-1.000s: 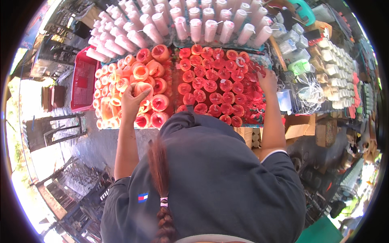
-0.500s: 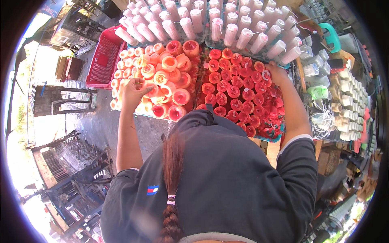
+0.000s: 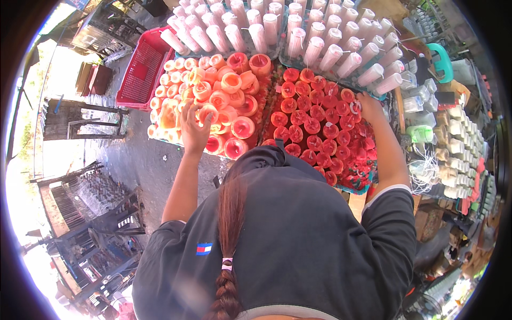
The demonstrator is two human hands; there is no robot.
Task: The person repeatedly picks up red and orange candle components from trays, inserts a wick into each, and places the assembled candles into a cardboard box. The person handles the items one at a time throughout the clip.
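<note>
My left hand (image 3: 196, 129) is over the near side of a tray of orange, cup-shaped candles. Its thumb and fingers are spread apart beside an orange candle (image 3: 206, 112), and I cannot tell whether they touch it. At the far right corner of the neighbouring tray, my right hand (image 3: 372, 108) has its fingers curled by the outermost red candles (image 3: 331, 116). Whatever those fingers grip is too small or hidden to make out. Thin wicks stand up from several of the red candles.
Rows of tall pale pink candles (image 3: 332, 55) with white wicks stand in trays behind. A red plastic basket (image 3: 141, 72) sits at far left. On the right are a turquoise plastic piece (image 3: 441, 63), a tangle of white string (image 3: 424, 169) and rows of cream blocks (image 3: 457, 152).
My left hand has moved a little to the right over the orange candles, and its fingers now point more upright. The right hand stays at the corner of the red candles. The whole view has shifted slightly.
</note>
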